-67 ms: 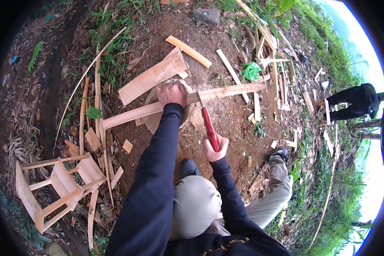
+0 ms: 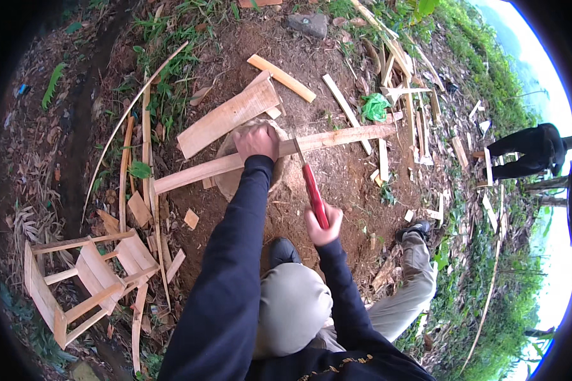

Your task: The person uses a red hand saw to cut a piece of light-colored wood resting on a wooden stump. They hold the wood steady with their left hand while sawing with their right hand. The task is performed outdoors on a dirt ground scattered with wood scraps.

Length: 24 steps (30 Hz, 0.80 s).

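A long, narrow wooden plank lies across a round chopping stump in front of me. My left hand is closed over the plank, pressing it on the stump. My right hand is wrapped round the red handle of a saw. The saw's thin blade shows nearly edge-on and crosses the plank just right of my left hand; how deep it sits in the wood I cannot tell.
A wide board lies just beyond the stump. A small wooden shelf-like frame stands at lower left. Loose strips, a green plastic bag and a rock are scattered ahead. A person in dark clothes is at far right.
My right hand has drawn the saw slightly back toward my body. The left hand and the plank have hardly moved.
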{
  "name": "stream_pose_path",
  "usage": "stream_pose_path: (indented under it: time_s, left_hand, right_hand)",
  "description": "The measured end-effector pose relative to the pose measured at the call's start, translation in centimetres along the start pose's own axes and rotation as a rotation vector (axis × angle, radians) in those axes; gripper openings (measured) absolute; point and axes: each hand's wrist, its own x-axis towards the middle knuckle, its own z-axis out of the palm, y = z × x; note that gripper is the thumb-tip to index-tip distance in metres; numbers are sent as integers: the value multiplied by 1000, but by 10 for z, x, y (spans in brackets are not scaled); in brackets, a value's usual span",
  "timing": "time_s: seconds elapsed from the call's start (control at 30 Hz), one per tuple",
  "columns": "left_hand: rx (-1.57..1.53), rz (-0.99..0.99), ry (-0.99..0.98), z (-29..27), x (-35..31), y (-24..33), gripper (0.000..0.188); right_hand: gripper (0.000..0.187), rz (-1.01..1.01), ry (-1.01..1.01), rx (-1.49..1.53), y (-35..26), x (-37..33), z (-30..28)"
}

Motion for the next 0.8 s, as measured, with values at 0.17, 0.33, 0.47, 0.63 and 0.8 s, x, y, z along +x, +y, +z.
stream_pose_path:
  time_s: [0.17,0.33,0.47,0.63,0.8]
  left_hand:
    - [35,-26,47,8,3,-11,28]
    - [39,-25,-35,1,-2,-3,29]
    - [31,-17,4,2,-5,-16,30]
    - [24,-7,68,4,-5,-13,30]
    - [39,5,-8,4,-5,-1,28]
  right_hand:
    - [10,-4,15,-75,-8,-72,-30]
    - [11,-5,17,17,-20,-8,1]
    - [9,-5,-68,-5,-8,-55,-17]
    - [10,-9,-17,12,-22,-54,-16]
    - [9,-41,11,45,-13,-14,-3]
